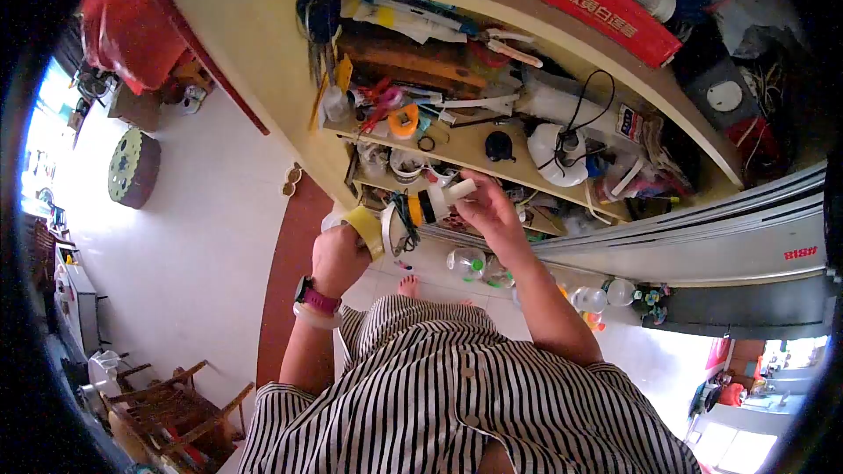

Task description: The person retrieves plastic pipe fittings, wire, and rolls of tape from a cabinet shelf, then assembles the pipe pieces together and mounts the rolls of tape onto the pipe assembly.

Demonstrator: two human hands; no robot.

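My left hand (pixel 338 262) is closed around a wide roll of yellowish tape (pixel 365 232). Right beside that roll are a white ring-like roll (pixel 392 230), some dark cord or wire (pixel 404 216), and an orange and black banded piece (pixel 421 207). My right hand (pixel 493 215) has its thumb and fingers at a white cylindrical piece (pixel 452 197), pinching its end. Whether these pieces are joined or merely held together, I cannot tell. Both hands are in front of the lower shelf.
Cluttered shelves (pixel 474 149) stand ahead, with an orange tape roll (pixel 403 121), a white round container (pixel 557 154) with black cord, and pliers-like tool (pixel 514 48). Clear plastic bottles (pixel 466 263) are on the floor below. A wooden chair (pixel 176 412) lies lower left, a round stool (pixel 134 168) farther up.
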